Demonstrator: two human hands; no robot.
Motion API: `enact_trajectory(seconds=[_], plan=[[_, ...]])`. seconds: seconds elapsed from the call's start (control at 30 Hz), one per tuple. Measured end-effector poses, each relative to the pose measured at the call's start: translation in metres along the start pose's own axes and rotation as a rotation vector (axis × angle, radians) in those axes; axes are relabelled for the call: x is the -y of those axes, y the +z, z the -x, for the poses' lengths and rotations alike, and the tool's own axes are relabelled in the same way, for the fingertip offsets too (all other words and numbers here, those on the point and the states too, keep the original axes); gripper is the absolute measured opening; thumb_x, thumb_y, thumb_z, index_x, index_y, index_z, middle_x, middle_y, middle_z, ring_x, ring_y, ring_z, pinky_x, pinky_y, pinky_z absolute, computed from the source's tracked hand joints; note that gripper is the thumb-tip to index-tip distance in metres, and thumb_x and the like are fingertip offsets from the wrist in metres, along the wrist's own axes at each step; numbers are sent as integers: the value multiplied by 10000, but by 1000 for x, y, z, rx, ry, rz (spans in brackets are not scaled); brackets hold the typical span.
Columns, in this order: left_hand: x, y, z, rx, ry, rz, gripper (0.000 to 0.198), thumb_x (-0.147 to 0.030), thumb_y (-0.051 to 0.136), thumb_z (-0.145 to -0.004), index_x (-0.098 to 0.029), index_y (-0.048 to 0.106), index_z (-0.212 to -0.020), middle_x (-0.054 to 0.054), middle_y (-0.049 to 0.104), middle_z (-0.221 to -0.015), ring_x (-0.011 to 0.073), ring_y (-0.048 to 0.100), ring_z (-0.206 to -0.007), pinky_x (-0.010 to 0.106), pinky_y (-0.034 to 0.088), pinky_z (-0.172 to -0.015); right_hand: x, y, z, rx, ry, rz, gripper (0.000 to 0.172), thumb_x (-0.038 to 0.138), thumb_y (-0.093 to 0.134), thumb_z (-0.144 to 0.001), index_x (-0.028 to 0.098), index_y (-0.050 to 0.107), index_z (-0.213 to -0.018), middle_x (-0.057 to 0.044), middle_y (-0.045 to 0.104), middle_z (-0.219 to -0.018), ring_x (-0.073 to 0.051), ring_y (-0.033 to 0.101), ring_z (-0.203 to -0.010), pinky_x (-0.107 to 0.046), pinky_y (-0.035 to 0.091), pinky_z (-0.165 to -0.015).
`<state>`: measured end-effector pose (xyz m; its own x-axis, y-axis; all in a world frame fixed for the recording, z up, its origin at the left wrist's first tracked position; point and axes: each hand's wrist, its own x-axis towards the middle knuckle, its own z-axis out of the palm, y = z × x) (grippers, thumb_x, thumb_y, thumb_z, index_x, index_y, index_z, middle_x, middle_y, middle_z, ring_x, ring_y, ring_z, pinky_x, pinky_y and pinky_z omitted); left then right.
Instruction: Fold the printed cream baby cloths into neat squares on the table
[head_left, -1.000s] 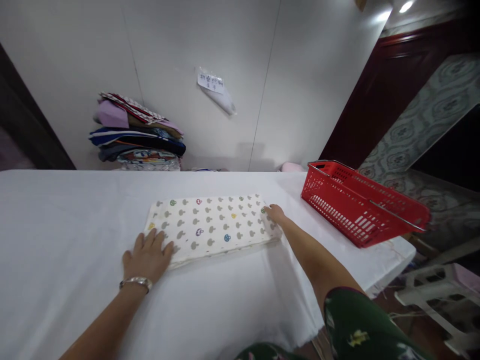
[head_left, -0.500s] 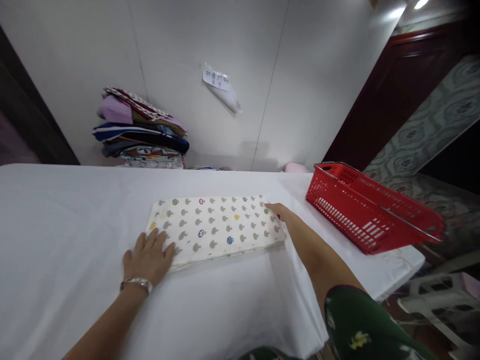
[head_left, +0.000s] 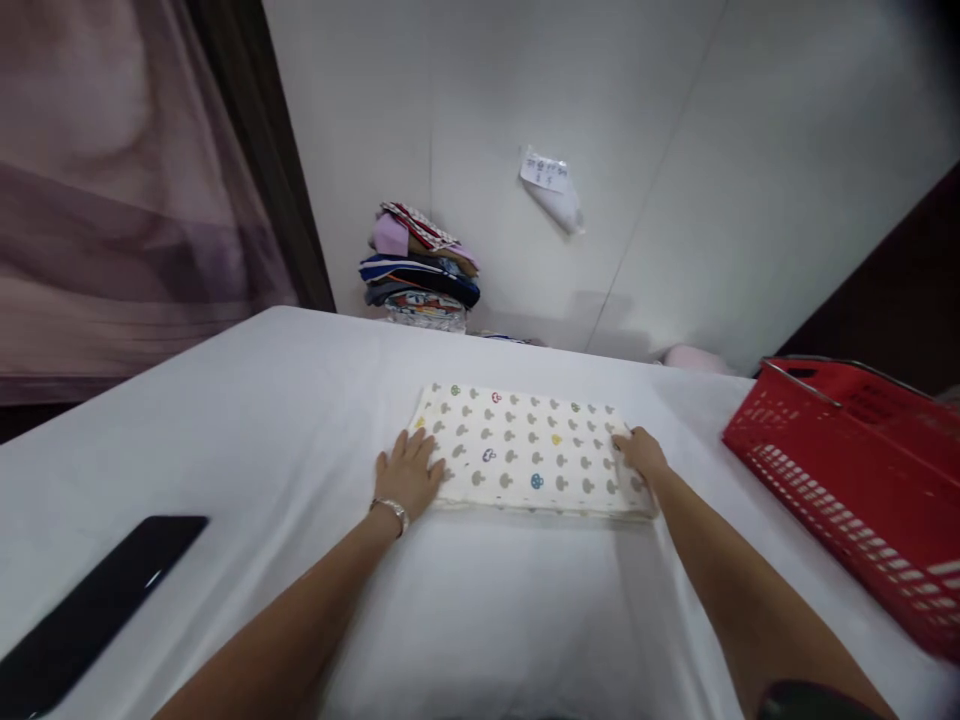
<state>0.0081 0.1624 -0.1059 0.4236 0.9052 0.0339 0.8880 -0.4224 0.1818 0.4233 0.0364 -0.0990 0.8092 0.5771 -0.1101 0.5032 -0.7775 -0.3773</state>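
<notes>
A white folded cloth [head_left: 525, 455] printed with grey and coloured mushrooms lies flat on a white-covered table [head_left: 517, 590]. My left hand [head_left: 409, 472], with a silver bracelet at the wrist, rests flat on its left end, fingers spread. At the cloth's right end is my right hand [head_left: 640, 455], fingers bent together and pinching the top fabric. The underside of that hand is hidden, so how many layers it grips cannot be seen.
A red plastic basket [head_left: 847, 480] stands on the table at the right. Folded clothes [head_left: 424, 270] are piled by the back wall. A black flat object [head_left: 97, 620], like a phone, lies at the left front. A paper note [head_left: 547, 178] hangs on the wall.
The view has turned left, so the cloth, basket and pile appear farther right, and the black object and a curtain show. Both hands stay at the cloth's ends; my right fingers now bunch together.
</notes>
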Motion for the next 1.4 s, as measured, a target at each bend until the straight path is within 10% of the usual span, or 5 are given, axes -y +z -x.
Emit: enact_trajectory(seconds=[0.27,0.6,0.97,1.13,1.4], plan=[[-23,-27,-44,16,57,-42,588,-533,292,-854,-214,431,-1328,79,291,-1480,288,163,-1377,571,110,-1082,25,14,4,-235,-579,253,545,392,386,-883,92,385,-1338,-167,337,-1433,-262,280,-1336,-382,268,-1068],[-14,10,-127,83,41,-23,725,-588,173,-854,-160,223,-1438,80,106,-1530,262,52,-1402,503,104,-1110,33,38,-18,-17,-433,294,644,555,266,-890,180,281,-1413,-100,234,-1494,-255,160,-1382,-512,191,-1073],[-8,16,-132,71,54,33,711,-605,208,-847,-202,233,-1432,76,109,-1532,274,52,-1401,531,137,-1096,38,31,-14,15,-415,307,628,542,250,-901,179,282,-1413,-94,212,-1501,-247,143,-1384,-528,160,-1078],[7,-5,-132,134,205,50,470,-310,293,-905,-220,377,-1359,71,296,-1479,180,201,-1374,372,178,-1108,39,23,17,8,-437,310,569,494,228,-922,193,312,-1397,-105,226,-1495,-252,161,-1381,-524,171,-1073],[43,-14,-47,137,137,120,535,-449,277,-891,-244,344,-1381,28,245,-1500,222,228,-1367,465,180,-1104,4,40,91,47,-614,293,529,453,298,-916,229,325,-1394,-70,267,-1486,-230,186,-1379,-492,158,-1093]])
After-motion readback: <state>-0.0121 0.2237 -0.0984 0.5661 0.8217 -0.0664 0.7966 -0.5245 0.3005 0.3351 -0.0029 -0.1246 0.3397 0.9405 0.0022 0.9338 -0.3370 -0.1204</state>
